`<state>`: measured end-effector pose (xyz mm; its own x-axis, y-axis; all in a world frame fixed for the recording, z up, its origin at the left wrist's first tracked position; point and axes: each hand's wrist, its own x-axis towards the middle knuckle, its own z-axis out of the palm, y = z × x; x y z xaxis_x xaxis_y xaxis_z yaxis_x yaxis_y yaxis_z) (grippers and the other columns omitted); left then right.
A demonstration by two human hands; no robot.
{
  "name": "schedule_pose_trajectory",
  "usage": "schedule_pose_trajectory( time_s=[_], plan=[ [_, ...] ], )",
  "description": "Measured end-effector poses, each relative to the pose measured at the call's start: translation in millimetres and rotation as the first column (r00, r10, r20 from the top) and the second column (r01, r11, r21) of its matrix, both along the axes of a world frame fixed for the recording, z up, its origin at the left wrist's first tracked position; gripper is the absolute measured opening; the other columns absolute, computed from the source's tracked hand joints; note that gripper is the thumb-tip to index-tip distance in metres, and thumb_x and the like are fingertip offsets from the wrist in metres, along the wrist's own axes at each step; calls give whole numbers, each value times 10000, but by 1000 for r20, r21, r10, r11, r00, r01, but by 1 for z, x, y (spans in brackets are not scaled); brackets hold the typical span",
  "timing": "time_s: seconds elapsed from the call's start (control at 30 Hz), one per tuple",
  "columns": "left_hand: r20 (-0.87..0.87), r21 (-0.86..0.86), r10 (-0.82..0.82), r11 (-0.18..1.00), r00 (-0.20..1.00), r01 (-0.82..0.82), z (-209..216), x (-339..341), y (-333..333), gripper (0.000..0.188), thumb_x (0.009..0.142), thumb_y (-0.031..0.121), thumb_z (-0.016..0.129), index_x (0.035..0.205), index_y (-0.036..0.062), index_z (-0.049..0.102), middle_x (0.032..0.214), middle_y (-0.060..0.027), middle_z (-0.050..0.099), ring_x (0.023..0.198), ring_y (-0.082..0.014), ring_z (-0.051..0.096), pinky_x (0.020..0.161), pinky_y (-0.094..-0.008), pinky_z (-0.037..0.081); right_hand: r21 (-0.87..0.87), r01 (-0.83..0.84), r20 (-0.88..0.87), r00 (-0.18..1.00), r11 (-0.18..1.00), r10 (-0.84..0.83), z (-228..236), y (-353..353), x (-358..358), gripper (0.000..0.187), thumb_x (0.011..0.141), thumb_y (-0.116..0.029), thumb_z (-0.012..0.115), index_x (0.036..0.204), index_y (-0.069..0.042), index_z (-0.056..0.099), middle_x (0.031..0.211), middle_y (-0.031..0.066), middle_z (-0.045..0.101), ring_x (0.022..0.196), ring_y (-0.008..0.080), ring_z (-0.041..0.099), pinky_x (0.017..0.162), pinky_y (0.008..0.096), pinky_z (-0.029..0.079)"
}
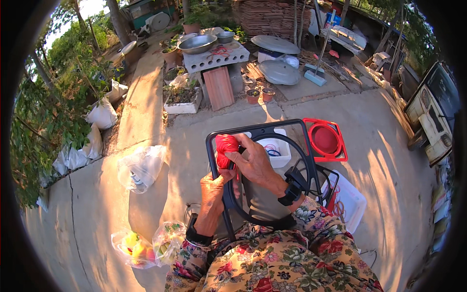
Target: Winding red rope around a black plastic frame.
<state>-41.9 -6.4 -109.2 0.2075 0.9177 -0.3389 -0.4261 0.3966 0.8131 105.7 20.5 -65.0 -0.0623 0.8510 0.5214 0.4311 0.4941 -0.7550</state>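
Your right hand (254, 164) closes round the red bundle (226, 146), fingers curled over it, at the black frame's (258, 127) left side; your left hand (212, 193) meets its lower end, thumb up, though you cannot tell what its hidden fingers grip; the frame leans over your lap, probably so your lap takes its weight; beyond it sits a white tub (280, 163), a red frame (339, 147) beside it, both seemingly kept within reach; a clear bag (146, 163) lies leftward on the ground.

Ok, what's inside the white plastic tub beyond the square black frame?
Thin blue loops show; the right hand and frame cover part of the tub, so anything there can't be seen.
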Motion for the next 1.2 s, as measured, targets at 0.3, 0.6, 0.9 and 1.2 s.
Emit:
schedule_pose_trajectory(
  time_s=[0.3, 0.6, 0.9, 1.2],
  plan=[
    [117, 10, 2, 1000, 993, -4, -16, -10, 9, 182, 865, 131, 721, 964, 50, 591, 688, -83, 629, 509, -194, 622, 456, -342, 562, -201, -556, -795, 574, 807, 197, 73, -79, 16, 506, 887, -286, 605, 1238, 45, 452, 982, 199, 645, 925, 291, 656, 895, 375, 502],
    [79, -118, 41, 992, 996, -32, -9, -18, 7, 169, 875, 129, 699, 967, 50, 581, 659, -99, 617, 538, -204, 634, 470, -351, 563, -359, -59, -696, 682, 932, -225, 49, -168, 107, 446, 887, -279, 626, 1172, 31, 479, 861, 178, 630, 774, 239, 640, 759, 371, 542],
    [143, -144, -12, 989, 990, 33, -14, -18, 8, 168, 916, 199, 664, 967, 61, 583, 674, -104, 629, 539, -203, 639, 490, -356, 572, -521, 204, -376, 817, 829, -437, 2, -129, 139, 280, 922, -186, 655, 1120, -8, 569, 945, 83, 655, 860, 121, 618, 764, 287, 525],
    [-40, -41, -59, 998, 997, 57, 9, -2, 6, 179, 913, 175, 677, 969, 13, 625, 685, -115, 648, 535, -205, 645, 501, -338, 579, -51, 156, 406, 906, 986, -122, -39, -10, 56, 353, 777, -182, 730, 1088, -35, 648, 1042, 141, 675, 1014, 335, 613, 907, 439, 438]
  ],
)
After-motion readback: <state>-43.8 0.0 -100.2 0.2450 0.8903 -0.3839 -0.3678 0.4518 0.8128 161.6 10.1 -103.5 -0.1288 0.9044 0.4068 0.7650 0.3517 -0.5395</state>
